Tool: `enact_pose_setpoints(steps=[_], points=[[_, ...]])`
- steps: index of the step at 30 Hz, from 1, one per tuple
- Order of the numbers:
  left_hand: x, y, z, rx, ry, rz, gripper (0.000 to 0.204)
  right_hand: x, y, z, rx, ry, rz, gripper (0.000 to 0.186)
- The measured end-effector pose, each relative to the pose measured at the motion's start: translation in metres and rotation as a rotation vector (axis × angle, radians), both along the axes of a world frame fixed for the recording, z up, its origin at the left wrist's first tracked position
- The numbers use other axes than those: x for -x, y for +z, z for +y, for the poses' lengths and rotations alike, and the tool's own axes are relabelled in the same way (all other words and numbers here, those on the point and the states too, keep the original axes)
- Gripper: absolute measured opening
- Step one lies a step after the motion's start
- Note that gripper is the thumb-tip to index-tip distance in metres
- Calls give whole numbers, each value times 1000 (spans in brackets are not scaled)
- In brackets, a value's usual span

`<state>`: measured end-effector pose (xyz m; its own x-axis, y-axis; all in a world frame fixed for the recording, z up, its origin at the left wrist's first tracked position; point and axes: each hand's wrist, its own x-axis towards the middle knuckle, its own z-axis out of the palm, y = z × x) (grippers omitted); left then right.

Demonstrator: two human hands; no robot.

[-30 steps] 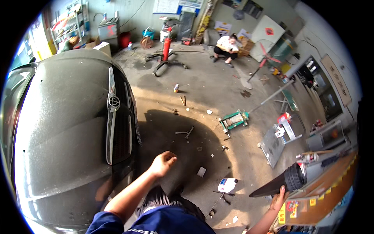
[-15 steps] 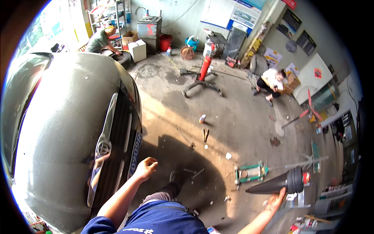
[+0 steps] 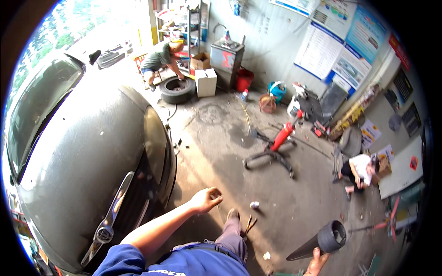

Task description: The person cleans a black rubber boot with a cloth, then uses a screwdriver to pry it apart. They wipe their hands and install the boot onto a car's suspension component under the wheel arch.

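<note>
The funnel (image 3: 317,241) is a large black cone with a wide round mouth and a long body that narrows to a thin spout. It lies tilted close to level in the air at the near right of the scene, above the concrete floor. Its open mouth points up and to the right, so the dark hollow inside shows, with a ribbed band around the rim. The spout runs down and to the left, ending in a fine tip. The right hand (image 3: 316,262) grips it from below, near the wide end, just under the rim.
</note>
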<state>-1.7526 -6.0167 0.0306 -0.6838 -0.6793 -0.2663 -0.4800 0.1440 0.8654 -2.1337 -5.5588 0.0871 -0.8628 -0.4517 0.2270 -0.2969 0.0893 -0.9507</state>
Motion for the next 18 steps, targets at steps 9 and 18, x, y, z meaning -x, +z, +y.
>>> enact_pose_setpoints(steps=[9, 18], points=[[28, -29, -198, -67, 547, -139, 29, 166, 16, -491, 33, 623, -115, 92], [61, -89, -413, -281, 878, -68, 32, 201, 2, -904, 57, 950, -139, 100]])
